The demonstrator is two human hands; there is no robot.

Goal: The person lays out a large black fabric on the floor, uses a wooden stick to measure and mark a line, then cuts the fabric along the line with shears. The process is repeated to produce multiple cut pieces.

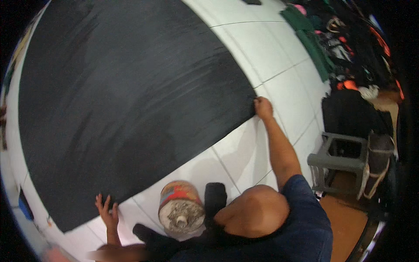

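A large black sheet, which looks like fabric point(131, 87), lies spread over white tiles. At its right corner my right hand point(263, 108) is closed in a pinch on the edge. My left hand point(107, 212) is at the near edge, toward the sheet's left end, with its fingers spread and the tips over the black material. Whether those fingertips press on it I cannot tell. Faint streaks and creases run across the sheet's surface.
Between my legs stands a round, worn tin point(181, 207) with a crusted grey top. A grey plastic stool point(338, 161) is at the right. Behind it are a black cloth pile point(355, 111), a green cloth point(310, 46) and mixed scraps. A brown board point(342, 222) lies at the lower right.
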